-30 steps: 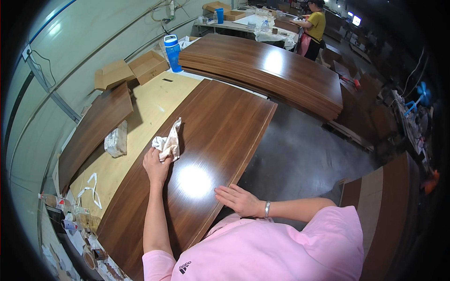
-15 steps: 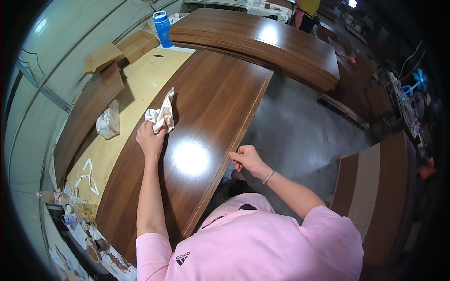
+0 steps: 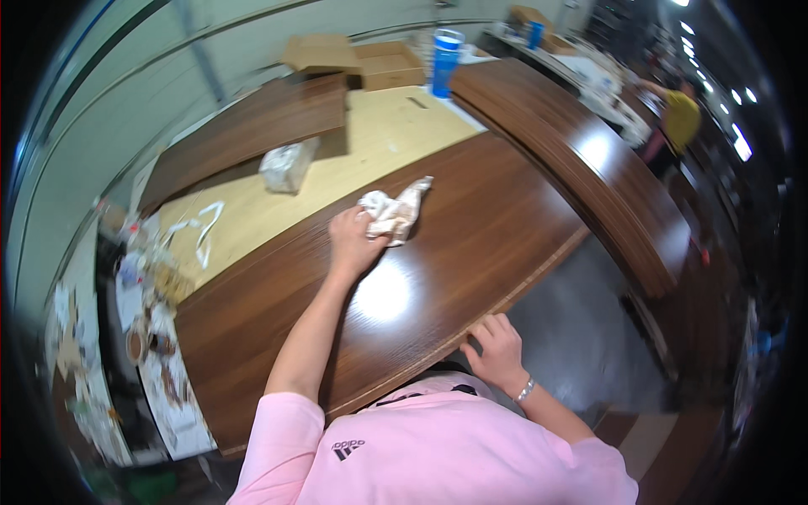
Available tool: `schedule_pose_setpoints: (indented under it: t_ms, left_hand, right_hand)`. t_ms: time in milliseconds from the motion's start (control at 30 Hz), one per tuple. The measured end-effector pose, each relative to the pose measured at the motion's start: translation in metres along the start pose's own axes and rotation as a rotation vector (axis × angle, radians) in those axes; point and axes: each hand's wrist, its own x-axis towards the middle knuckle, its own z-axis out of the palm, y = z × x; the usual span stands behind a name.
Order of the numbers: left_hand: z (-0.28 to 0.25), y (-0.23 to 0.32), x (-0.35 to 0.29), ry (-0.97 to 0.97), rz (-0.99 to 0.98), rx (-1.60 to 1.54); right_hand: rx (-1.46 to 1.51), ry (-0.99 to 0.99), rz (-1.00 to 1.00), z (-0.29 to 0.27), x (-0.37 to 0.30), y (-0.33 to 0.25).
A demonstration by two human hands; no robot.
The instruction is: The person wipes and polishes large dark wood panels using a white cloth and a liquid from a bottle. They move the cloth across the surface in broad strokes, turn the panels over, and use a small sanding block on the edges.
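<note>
A dark brown wood-grain panel (image 3: 446, 278) lies across a pale yellow work surface. My left hand (image 3: 353, 240) rests on it with fingers closed on a crumpled white cloth (image 3: 394, 212) that has brownish stains. One corner of the cloth sticks up to the right. At the panel's near right edge is my right hand (image 3: 497, 349), its fingers loosely bent and thumb apart, nothing visible in it. Its fingertips are beside the edge; whether they touch it is hard to tell.
Stacked brown panels (image 3: 581, 151) stand at the far right, a blue bottle (image 3: 446, 63) beside them. Behind lie another brown panel (image 3: 261, 122), a plastic-wrapped block (image 3: 288, 166) and an open cardboard box (image 3: 387, 67). Clutter lines the left; a person in yellow (image 3: 680, 118) is far right.
The view has swung to the right, so the panel now lies more crosswise. My right hand has loosened from a pinch at the panel's edge. My left hand still holds the cloth.
</note>
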Motion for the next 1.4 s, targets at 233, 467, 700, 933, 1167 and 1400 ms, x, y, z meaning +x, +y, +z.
schedule_pose_setpoints:
  t_ms: [233,467,700,933,1167,1400]
  left_hand:
    - [-0.057,0.021,-0.043,-0.142,-0.195,-0.356]
    - [-0.311,-0.044,-0.149,0.407,-0.666,-0.289]
    - [-0.459,-0.075,-0.351,0.405,-0.807,0.272]
    - [-0.373,-0.097,-0.289,0.473,-0.576,-0.502]
    - [-0.36,-0.128,-0.21,0.82,-0.689,-0.75]
    - [-0.353,-0.142,-0.245,0.896,-0.614,-0.683]
  right_hand:
    - [-0.205,-0.075,-0.433,0.041,0.03,0.026]
    - [-0.276,-0.026,-0.586,0.039,0.033,0.038]
    - [-0.071,-0.012,-0.734,-0.053,0.105,-0.018]
    - [-0.005,-0.097,-0.879,-0.116,0.202,-0.057]
    - [-0.157,0.257,-0.914,-0.109,0.247,-0.07]
    - [-0.097,0.24,-1.058,-0.109,0.241,-0.061]
